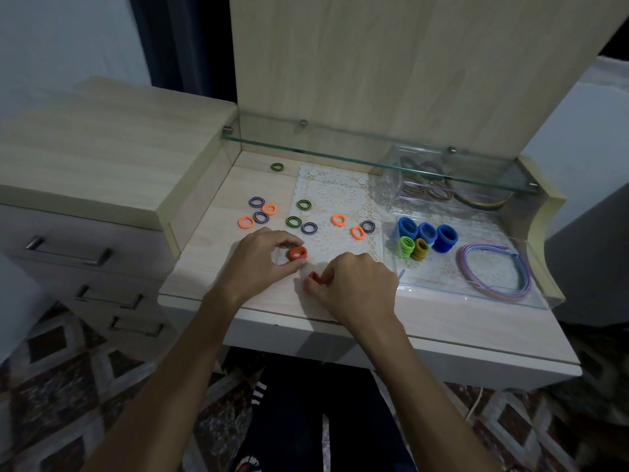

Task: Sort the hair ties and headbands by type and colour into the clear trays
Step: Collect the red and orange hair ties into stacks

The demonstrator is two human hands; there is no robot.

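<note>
At the front of the desk [211, 267], both hands are held low over the wood, close to each other. A red hair tie [298, 253] is pinched upright between the curled thumb and fingers of the left hand [260, 258]. A second red tie [313, 276] is gripped by the curled fingers of the right hand [354, 284]; only a small part of it is seen.

Behind the hands, loose ties are spread on the desk and on a white lace mat [335, 195]: orange ties [338, 220], purple striped ties [309, 228] and green striped ties [303, 204].

To the right, a clear tray [541, 267] is placed. In it, blue ties [446, 237] are stood in three stacks, with light green ties [406, 246] and mustard ties [421, 249] just in front, and pink and purple headbands [493, 272] are laid beside them. Further back, under a glass shelf [340, 153], another clear tray [394, 180] is seen with brownish ties [423, 190] inside.
</note>
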